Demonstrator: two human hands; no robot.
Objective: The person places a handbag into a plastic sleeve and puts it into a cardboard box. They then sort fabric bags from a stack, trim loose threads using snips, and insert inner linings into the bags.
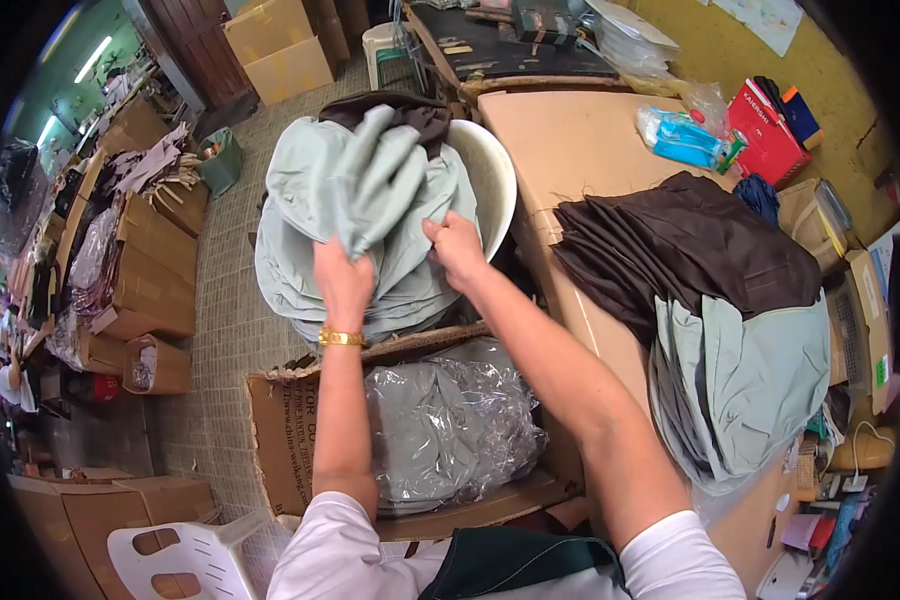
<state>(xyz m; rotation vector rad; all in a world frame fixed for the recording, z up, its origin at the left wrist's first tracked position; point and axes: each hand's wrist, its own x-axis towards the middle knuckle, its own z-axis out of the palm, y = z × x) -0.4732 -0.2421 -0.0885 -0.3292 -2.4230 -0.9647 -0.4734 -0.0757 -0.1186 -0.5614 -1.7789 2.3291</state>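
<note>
My left hand (pixel 345 283), with a gold watch on the wrist, is closed around the lower end of a pale grey-green fabric piece (pixel 375 185). That piece is raised and blurred by motion. Beneath it, a thick stack of similar pale fabric (pixel 300 255) spills over the rim of a white tub (pixel 497 175). My right hand (pixel 457 250) is just right of the left, its fingers pinched on the pale fabric at the tub; whether on the same piece, I cannot tell. Dark brown fabric (pixel 425 118) lies at the tub's far side.
Below my arms, an open cardboard box (pixel 285 420) holds plastic-wrapped grey-green fabric (pixel 440 430). On the right-hand table (pixel 530 130) lie dark brown fabric (pixel 690 235) and pale green fabric (pixel 745 370). A white plastic chair (pixel 185 555) stands lower left, near cardboard boxes (pixel 155 265).
</note>
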